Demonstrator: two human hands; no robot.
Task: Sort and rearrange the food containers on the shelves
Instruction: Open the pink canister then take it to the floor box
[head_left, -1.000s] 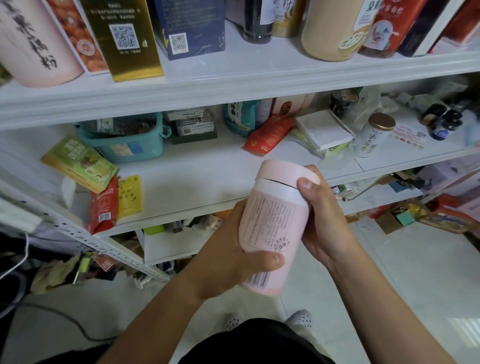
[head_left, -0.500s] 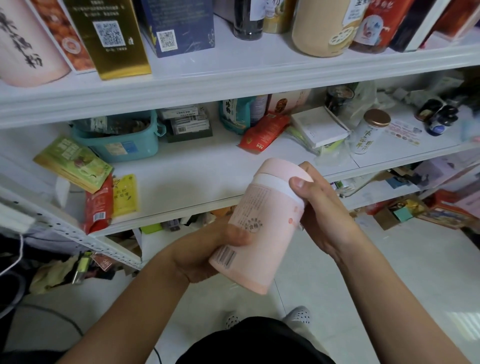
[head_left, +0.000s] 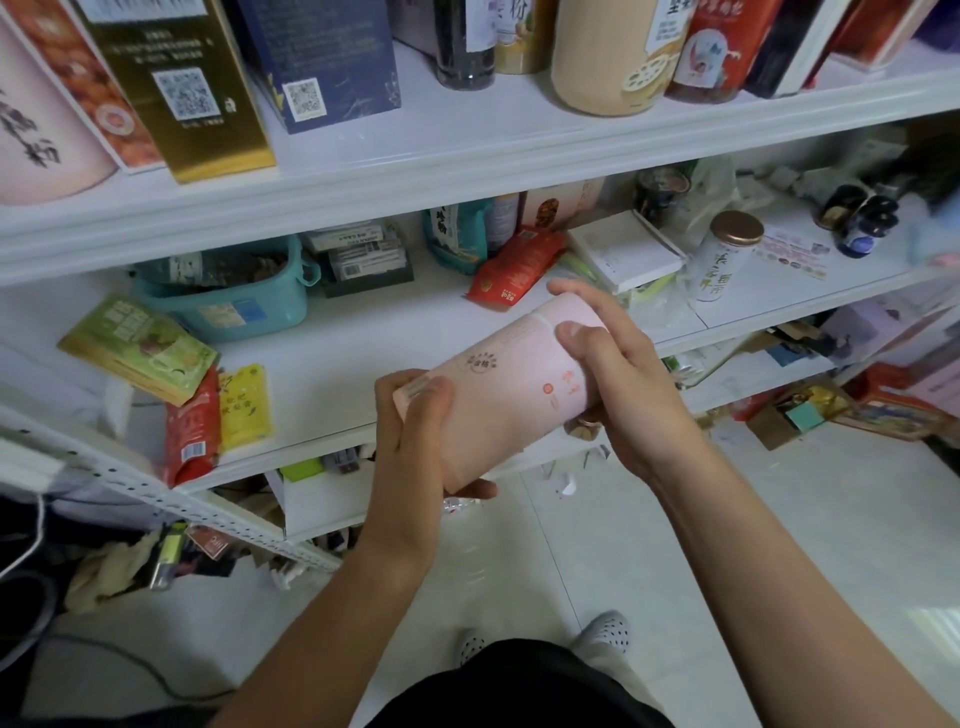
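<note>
Item: pink canister (head_left: 511, 379), tilted almost onto its side, held in the air in front of the white middle shelf (head_left: 343, 353).
Left hand (head_left: 421, 431): fingers curled round the canister's lower, barcoded end.
Right hand (head_left: 618, 379): wrapped round its upper, lidded end.
Behind the canister: red pouch (head_left: 519, 265).
Left of it: teal basket (head_left: 234, 306), green packet (head_left: 137, 348) and yellow sachet (head_left: 244, 400).
Right of it: gold-lidded jar (head_left: 724, 257).
Above it: upper shelf (head_left: 467, 156) of boxes and tins.
Below it: pale tiled floor (head_left: 727, 519).
Obscured: canister lid mostly under the right hand. Upper-shelf goods are cut off by the frame's top, and the clutter on the lower shelves is indistinct.
</note>
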